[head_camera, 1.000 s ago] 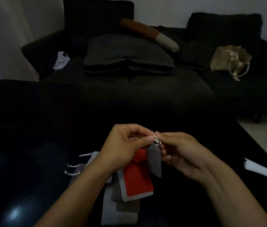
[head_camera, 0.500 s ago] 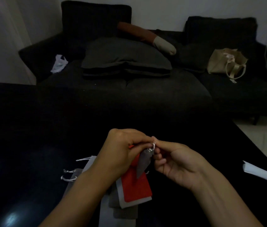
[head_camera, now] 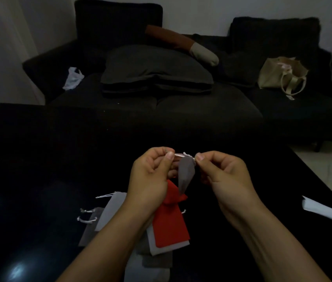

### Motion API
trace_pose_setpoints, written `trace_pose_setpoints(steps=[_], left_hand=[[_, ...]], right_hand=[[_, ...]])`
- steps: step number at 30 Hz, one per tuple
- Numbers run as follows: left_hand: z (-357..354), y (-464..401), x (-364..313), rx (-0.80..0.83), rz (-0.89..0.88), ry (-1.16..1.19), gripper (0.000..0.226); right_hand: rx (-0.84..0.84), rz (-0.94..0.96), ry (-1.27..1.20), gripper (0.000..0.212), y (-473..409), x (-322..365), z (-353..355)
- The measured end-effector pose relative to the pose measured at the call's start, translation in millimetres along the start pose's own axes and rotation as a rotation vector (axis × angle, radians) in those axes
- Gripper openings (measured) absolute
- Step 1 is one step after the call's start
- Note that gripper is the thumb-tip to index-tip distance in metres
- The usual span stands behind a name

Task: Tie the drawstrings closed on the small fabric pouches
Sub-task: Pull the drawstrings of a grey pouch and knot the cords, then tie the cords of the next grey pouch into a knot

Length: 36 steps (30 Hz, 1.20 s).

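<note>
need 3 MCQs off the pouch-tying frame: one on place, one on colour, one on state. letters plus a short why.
1. Where is the beige tote bag?
A. on the table
B. on the sofa, right side
C. on the floor

2. What colour is the pouch held up between the hands?
A. grey
B. red
C. white

3. What is the state of the hands?
A. both idle on the table
B. only one holds something
C. each pinches a drawstring end

Key:
1 B, the tote bag sits on the sofa seat at right.
2 A, the held pouch is grey; the red pouch lies below on the table.
3 C, the left hand and right hand pinch the drawstring from opposite sides.
</note>
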<state>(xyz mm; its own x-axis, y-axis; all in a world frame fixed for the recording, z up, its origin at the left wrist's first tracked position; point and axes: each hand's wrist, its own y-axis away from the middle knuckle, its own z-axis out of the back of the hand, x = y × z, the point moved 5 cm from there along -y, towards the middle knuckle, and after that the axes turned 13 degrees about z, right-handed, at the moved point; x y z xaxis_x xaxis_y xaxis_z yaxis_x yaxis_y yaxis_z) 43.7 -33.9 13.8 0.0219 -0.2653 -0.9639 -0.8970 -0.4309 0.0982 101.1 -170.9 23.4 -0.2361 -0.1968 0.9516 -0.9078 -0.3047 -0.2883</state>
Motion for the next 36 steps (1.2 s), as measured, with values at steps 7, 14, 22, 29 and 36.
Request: trace_pose_setpoints(steps=[7,14,22,29,36], left_hand=[[-3,-1,8,-0.077,-0.047,0.025,0.012],[-2,-8,17,0.036,0.076,-0.104,0.008],[45,-24,5,-0.173,-0.055,-1.221,0.041],[99,-29,-7,-0.331,0.089,-1.459,0.029],[159,-5,4,-0.079,0.614,-1.523,0.050]], right_hand=[[0.028,0.146,0.241,0.019,-5,5,4],[0.439,-0.244,0.175,0.022,4,-18,10],[0.159,-0.370,1.111,0.026,-19,-51,91],[0.387,0.105,0.903,0.054,-3,-31,6],[0.872,0.101,1.138,0.109,49,-61,-76]])
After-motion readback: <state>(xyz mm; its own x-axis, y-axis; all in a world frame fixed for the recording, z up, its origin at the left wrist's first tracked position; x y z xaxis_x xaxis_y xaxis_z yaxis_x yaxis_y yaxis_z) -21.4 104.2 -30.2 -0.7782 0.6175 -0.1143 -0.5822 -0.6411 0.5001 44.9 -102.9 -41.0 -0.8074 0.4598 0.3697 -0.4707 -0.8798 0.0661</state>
